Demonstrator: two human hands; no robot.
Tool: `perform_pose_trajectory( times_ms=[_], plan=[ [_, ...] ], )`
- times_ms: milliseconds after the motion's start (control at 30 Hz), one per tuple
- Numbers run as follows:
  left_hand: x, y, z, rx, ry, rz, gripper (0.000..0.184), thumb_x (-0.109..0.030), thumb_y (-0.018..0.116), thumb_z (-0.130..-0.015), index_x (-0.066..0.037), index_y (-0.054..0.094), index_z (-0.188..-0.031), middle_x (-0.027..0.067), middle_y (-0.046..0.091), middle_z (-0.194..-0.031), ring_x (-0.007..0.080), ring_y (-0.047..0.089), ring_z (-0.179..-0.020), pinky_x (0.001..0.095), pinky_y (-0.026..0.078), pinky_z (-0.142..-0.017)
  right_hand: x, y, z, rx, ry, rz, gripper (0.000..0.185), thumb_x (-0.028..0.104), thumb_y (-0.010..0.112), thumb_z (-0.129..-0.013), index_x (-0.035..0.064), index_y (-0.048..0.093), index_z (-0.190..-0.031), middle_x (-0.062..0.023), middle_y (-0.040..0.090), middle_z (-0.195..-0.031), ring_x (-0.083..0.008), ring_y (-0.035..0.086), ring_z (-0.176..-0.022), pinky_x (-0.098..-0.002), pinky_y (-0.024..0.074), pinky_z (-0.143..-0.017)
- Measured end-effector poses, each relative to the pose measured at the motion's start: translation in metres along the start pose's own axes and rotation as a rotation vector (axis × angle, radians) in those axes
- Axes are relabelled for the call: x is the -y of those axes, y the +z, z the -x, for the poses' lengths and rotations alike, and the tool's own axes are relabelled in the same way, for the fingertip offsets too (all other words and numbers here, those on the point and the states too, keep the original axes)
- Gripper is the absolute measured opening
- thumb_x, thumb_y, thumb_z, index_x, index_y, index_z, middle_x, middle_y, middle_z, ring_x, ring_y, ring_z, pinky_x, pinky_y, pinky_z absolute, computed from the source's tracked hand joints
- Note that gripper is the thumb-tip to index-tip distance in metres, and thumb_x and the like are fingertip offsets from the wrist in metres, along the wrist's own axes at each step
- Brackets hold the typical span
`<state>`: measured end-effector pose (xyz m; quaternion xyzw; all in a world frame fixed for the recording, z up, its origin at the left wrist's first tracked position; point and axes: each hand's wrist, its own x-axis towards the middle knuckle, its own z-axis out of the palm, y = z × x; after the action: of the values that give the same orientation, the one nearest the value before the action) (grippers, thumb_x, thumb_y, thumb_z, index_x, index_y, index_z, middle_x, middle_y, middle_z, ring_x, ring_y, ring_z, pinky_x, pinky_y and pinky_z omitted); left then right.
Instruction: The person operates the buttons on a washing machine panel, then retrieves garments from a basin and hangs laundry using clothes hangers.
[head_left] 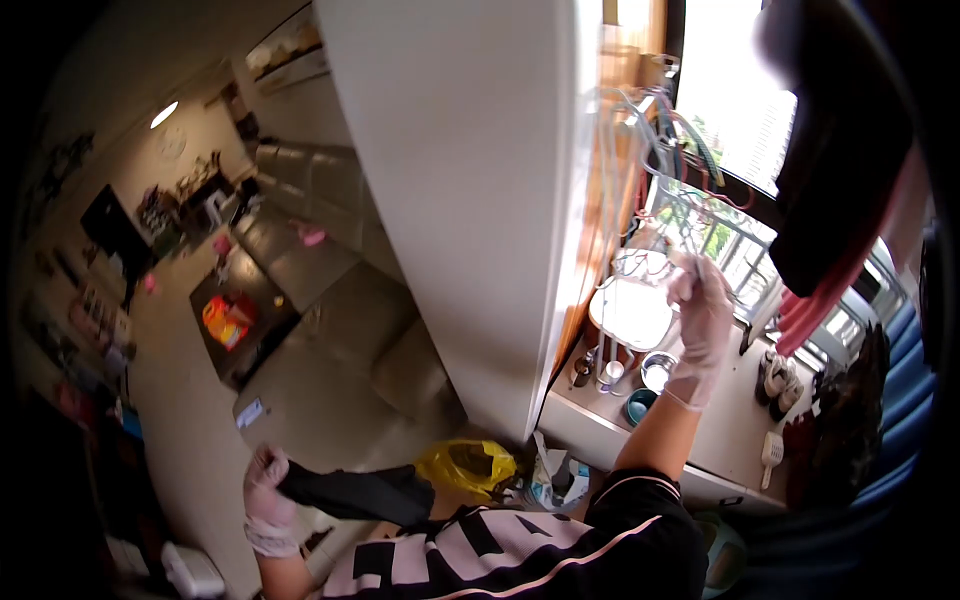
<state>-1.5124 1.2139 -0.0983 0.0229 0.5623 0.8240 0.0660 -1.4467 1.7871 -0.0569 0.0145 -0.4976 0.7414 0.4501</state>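
My left hand (266,495), in a thin whitish glove, is closed on one end of a black cloth garment (355,493). The cloth stretches to the right in front of my body, and its exact kind does not show. My right hand (703,315), gloved too, is raised in front of the window with its fingers closed around what looks like a thin clothes hanger (692,235). Just above it hangs a bunch of hangers (660,140) in grey, green and red. Glare and overlapping wires blur the exact grip.
A white wall edge (470,200) stands between the living room and the window ledge. On the ledge are a round mirror (632,312), a metal bowl (658,371) and shoes (779,385). A yellow bag (468,466) lies below. Dark and pink clothes (835,290) hang at right.
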Motion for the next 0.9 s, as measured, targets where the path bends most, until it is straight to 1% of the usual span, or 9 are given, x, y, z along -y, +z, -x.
perform_pose_trajectory(
  times_ms=[200, 267, 367, 467, 533, 667, 700, 833, 900],
  plan=[
    [-0.030, -0.020, 0.020, -0.301, 0.200, -0.232, 0.026, -0.009, 0.069, -0.081, -0.003, 0.059, -0.104, -0.0005, 0.055, -0.096, 0.0109, 0.050, -0.093, 0.0241, 0.040, -0.085, 0.005, -0.028, 0.062, -0.088, 0.046, -0.033, 0.019, 0.019, 0.052, -0.094, 0.0002, 0.056, -0.094, -0.0003, 0.042, -0.068, -0.0111, 0.040, -0.067, -0.0268, 0.0372, -0.062],
    [-0.051, -0.028, 0.034, -0.220, 0.273, -0.448, 0.018, -0.013, 0.067, -0.083, -0.005, 0.058, -0.097, -0.0008, 0.053, -0.092, 0.0100, 0.049, -0.090, 0.0242, 0.039, -0.082, -0.002, -0.036, 0.075, 0.213, 0.042, -0.188, 0.021, 0.020, 0.051, -0.095, 0.0054, 0.048, -0.080, 0.0012, 0.031, -0.061, -0.0110, 0.034, -0.060, -0.0244, 0.0336, -0.056],
    [-0.063, -0.049, 0.053, -0.223, 0.296, -0.506, 0.013, -0.009, 0.065, -0.085, -0.005, 0.056, -0.093, -0.0024, 0.050, -0.087, 0.0079, 0.047, -0.083, 0.0227, 0.038, -0.075, -0.030, 0.004, 0.102, -0.053, 0.138, -0.222, 0.021, 0.020, 0.049, -0.096, 0.0053, 0.048, -0.081, 0.0009, 0.032, -0.064, -0.0103, 0.029, -0.057, -0.0225, 0.0307, -0.054],
    [-0.076, -0.086, 0.089, -0.281, 0.221, -0.576, 0.012, -0.008, 0.065, -0.085, -0.005, 0.054, -0.089, -0.0034, 0.049, -0.085, 0.0068, 0.046, -0.081, 0.0220, 0.038, -0.073, -0.068, 0.052, 0.110, 0.696, 0.328, -0.370, 0.022, 0.017, 0.054, -0.094, -0.0042, 0.057, -0.100, -0.0062, 0.054, -0.081, -0.0126, 0.051, -0.071, -0.0202, 0.0394, -0.057],
    [-0.077, -0.118, 0.115, -0.297, 0.190, -0.589, 0.011, -0.006, 0.065, -0.084, -0.005, 0.056, -0.090, -0.0046, 0.050, -0.083, 0.0047, 0.045, -0.076, 0.0210, 0.038, -0.069, -0.091, 0.109, 0.155, 0.263, 0.407, -0.080, 0.021, 0.015, 0.055, -0.093, -0.0032, 0.059, -0.103, -0.0084, 0.059, -0.086, -0.0114, 0.052, -0.074, -0.0194, 0.0382, -0.058],
    [-0.080, -0.180, 0.183, -0.330, 0.159, -0.500, 0.015, 0.002, 0.061, -0.083, -0.004, 0.057, -0.096, -0.0042, 0.053, -0.085, 0.0034, 0.045, -0.075, 0.0189, 0.039, -0.067, -0.107, 0.234, 0.239, 0.794, 0.514, 0.077, 0.012, 0.008, 0.056, -0.091, 0.0000, 0.064, -0.096, -0.0079, 0.061, -0.082, -0.0101, 0.051, -0.067, -0.0205, 0.0371, -0.058],
    [-0.082, -0.198, 0.202, -0.353, 0.132, -0.471, 0.016, 0.003, 0.061, -0.083, -0.004, 0.057, -0.097, -0.0038, 0.054, -0.086, 0.0036, 0.046, -0.076, 0.0190, 0.040, -0.068, -0.116, 0.260, 0.264, 0.825, 0.500, 0.297, 0.011, 0.006, 0.056, -0.091, 0.0009, 0.066, -0.092, -0.0072, 0.063, -0.083, -0.0098, 0.050, -0.063, -0.0210, 0.0366, -0.058],
    [-0.089, -0.284, 0.283, -0.384, 0.175, -0.500, 0.019, 0.003, 0.060, -0.084, -0.004, 0.057, -0.102, -0.0016, 0.055, -0.093, 0.0064, 0.050, -0.087, 0.0217, 0.042, -0.079, -0.133, 0.363, 0.369, 1.351, 0.254, 0.418, 0.014, 0.000, 0.053, -0.090, -0.0009, 0.065, -0.098, -0.0063, 0.067, -0.097, -0.0142, 0.060, -0.094, -0.0263, 0.0453, -0.088],
    [-0.093, -0.314, 0.325, -0.467, 0.202, -0.496, 0.018, 0.003, 0.060, -0.085, -0.004, 0.057, -0.102, -0.0010, 0.055, -0.094, 0.0067, 0.050, -0.089, 0.0222, 0.042, -0.081, -0.148, 0.410, 0.418, 1.552, 0.135, 0.457, 0.017, 0.000, 0.050, -0.092, -0.0008, 0.063, -0.103, -0.0086, 0.065, -0.105, -0.0163, 0.060, -0.100, -0.0288, 0.0449, -0.091]
  ],
)
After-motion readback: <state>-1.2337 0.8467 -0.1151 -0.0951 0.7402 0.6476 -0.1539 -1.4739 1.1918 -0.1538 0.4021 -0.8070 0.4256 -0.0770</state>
